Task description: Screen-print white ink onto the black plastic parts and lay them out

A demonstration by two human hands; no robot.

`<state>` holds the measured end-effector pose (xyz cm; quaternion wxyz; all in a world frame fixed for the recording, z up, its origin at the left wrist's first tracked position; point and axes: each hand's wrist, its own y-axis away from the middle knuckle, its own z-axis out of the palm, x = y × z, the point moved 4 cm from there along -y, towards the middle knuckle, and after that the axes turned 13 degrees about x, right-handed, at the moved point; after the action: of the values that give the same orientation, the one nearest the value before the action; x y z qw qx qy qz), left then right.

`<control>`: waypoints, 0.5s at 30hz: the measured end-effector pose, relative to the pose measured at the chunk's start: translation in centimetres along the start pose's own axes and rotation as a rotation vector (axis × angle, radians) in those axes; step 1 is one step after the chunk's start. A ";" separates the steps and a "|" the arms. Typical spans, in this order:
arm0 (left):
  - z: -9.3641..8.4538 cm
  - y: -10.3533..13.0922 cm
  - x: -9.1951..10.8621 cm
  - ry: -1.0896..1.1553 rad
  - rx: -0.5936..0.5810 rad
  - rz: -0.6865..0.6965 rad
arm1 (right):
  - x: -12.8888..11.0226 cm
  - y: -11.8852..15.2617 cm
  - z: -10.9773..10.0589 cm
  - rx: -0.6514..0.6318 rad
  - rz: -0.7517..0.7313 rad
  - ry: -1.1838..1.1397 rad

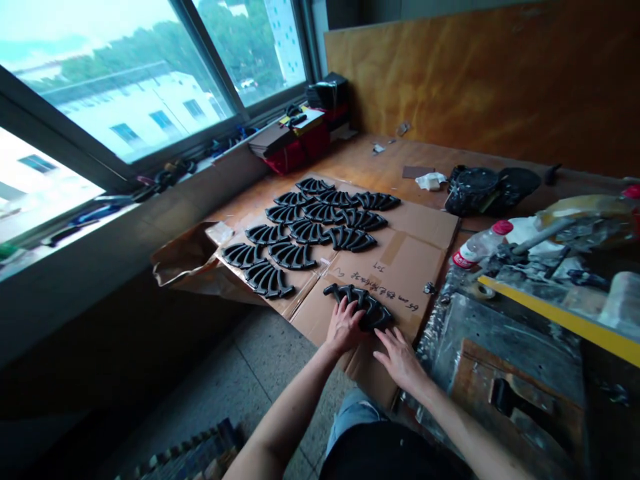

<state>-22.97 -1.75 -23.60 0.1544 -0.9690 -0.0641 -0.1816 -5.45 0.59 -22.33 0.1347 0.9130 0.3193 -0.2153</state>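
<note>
Left hand (345, 325) is laid over the near edge of the black ribbed part (371, 315); grip cannot be told. Right hand (399, 357) is held spread, nothing grasped. Part is placed just beyond both, long axis left-to-right, left hand nearer.

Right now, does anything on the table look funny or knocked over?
Yes, the red-capped bottle on the right looks tipped, slanting amid clutter instead of standing upright. One black piece sits apart from the other black pieces, but the left hand is touching it, so that isn't strange.
</note>
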 end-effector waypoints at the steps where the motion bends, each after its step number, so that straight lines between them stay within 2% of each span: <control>1: 0.0 -1.4 -1.1 0.027 -0.014 0.083 | 0.0 0.0 0.3 -0.020 0.013 0.021; 3: -0.2 -4.5 -3.5 0.051 -0.036 0.192 | -0.2 0.1 0.7 -0.064 0.024 0.046; 5: -0.6 -7.4 -6.2 0.032 -0.044 0.215 | -0.3 0.1 0.8 -0.110 0.028 0.059; 7: -1.0 -9.5 -8.6 -0.020 -0.031 0.163 | -0.3 0.1 0.8 -0.149 0.036 0.064; 9: -1.3 -10.6 -10.2 -0.089 0.003 0.068 | -0.2 0.1 0.9 -0.175 0.044 0.061; 11: -1.3 -10.8 -10.7 -0.155 0.044 -0.030 | 0.0 0.1 1.0 -0.183 0.044 0.047; 15: -0.9 -9.8 -9.4 -0.233 0.098 -0.154 | 0.1 0.0 1.0 -0.151 0.050 0.017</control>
<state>-33.77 6.55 -23.64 0.1786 -0.9671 -0.1645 -0.0760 -5.67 0.22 -23.18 0.2058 0.9098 0.3126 -0.1795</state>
